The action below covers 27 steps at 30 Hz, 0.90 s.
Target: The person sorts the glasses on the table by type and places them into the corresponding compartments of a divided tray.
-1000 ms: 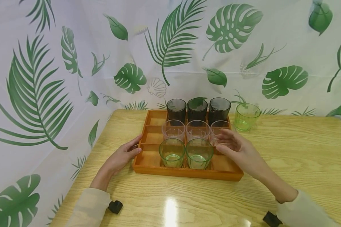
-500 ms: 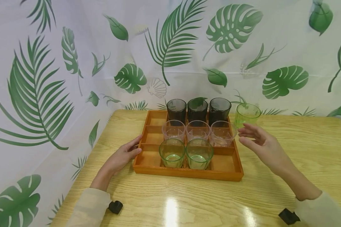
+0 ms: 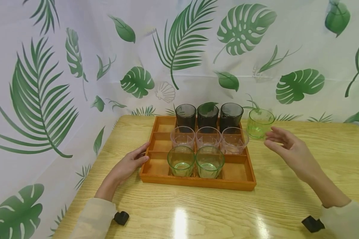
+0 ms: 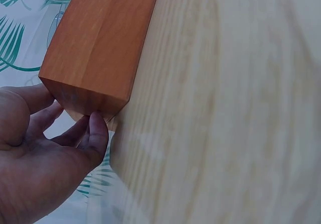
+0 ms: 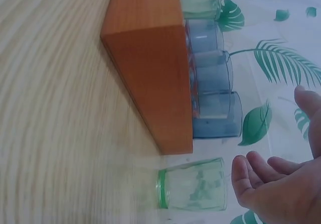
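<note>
A wooden compartment tray (image 3: 197,182) holds dark grey glasses (image 3: 207,116) at the back, clear pinkish ones (image 3: 208,137) in the middle row, and two green glasses (image 3: 181,162) in front. My left hand (image 3: 128,166) rests against the tray's left side. In the left wrist view its fingertips (image 4: 98,126) touch the tray's end wall. Just beyond the tray's back right corner, another green glass (image 3: 258,127) stands on the table. My right hand (image 3: 296,154) hovers beside that glass, fingers loosely bent and holding nothing. The right wrist view shows the fingertips (image 5: 241,176) near the green glass.
The tray's left column and its front right compartment (image 3: 235,166) have no glasses in them. Leaf-printed white cloth (image 3: 194,83) hangs behind the wood-grain table (image 3: 311,159) and along its left side.
My right hand has drawn away from the clear glass at the right of the middle row, moving right to beside the loose green glass. My left hand has stayed at the tray.
</note>
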Each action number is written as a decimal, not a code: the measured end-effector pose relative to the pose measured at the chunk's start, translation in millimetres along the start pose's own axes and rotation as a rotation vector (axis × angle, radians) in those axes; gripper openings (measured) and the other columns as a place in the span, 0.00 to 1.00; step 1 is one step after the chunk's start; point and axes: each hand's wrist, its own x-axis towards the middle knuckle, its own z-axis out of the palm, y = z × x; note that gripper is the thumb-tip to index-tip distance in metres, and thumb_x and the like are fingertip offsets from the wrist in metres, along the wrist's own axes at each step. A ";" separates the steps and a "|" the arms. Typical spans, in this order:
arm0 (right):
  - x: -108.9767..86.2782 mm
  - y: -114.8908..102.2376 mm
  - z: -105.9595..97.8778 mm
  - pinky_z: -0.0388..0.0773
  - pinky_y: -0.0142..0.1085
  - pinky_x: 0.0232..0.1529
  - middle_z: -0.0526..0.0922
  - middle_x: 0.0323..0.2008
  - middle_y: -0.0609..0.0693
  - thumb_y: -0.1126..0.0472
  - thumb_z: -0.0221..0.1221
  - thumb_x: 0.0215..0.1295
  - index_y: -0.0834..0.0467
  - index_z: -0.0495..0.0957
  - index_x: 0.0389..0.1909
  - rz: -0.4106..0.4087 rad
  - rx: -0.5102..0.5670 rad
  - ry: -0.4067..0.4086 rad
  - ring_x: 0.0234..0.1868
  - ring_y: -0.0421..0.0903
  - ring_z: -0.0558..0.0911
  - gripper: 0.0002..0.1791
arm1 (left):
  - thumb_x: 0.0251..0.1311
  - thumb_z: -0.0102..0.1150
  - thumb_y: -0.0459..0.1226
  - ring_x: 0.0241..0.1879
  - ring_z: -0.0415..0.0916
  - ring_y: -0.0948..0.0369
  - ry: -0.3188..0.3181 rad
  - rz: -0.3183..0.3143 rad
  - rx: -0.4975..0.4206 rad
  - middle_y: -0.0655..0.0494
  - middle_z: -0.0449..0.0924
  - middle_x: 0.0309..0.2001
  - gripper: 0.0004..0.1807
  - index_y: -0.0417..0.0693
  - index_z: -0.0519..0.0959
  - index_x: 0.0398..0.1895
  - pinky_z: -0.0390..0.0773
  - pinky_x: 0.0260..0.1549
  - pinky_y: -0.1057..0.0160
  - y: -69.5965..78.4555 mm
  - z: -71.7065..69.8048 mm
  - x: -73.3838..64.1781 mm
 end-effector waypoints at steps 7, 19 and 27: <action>5.5 12.0 -4.8 0.71 0.15 0.49 0.73 0.56 0.33 0.56 0.60 0.77 0.67 0.55 0.79 0.013 -0.005 0.035 0.53 0.26 0.74 0.39 | 0.81 0.49 0.39 0.80 0.45 0.45 0.005 0.006 0.008 0.45 0.43 0.83 0.35 0.53 0.49 0.85 0.54 0.74 0.43 -1.9 0.0 0.0; 22.2 27.9 -13.5 0.68 0.13 0.45 0.70 0.68 0.65 0.50 0.61 0.76 0.65 0.52 0.81 0.079 -0.091 0.068 0.57 0.35 0.73 0.44 | 0.81 0.48 0.38 0.80 0.45 0.46 0.008 -0.005 -0.002 0.46 0.43 0.83 0.35 0.52 0.49 0.85 0.54 0.75 0.44 1.8 0.7 0.0; 37.9 31.9 -19.4 0.65 0.14 0.43 0.65 0.71 0.71 0.46 0.61 0.75 0.68 0.49 0.81 0.118 -0.116 0.051 0.69 0.70 0.67 0.48 | 0.81 0.48 0.39 0.80 0.47 0.45 -0.006 -0.008 0.009 0.45 0.43 0.83 0.35 0.53 0.49 0.85 0.54 0.74 0.42 2.2 -2.4 1.6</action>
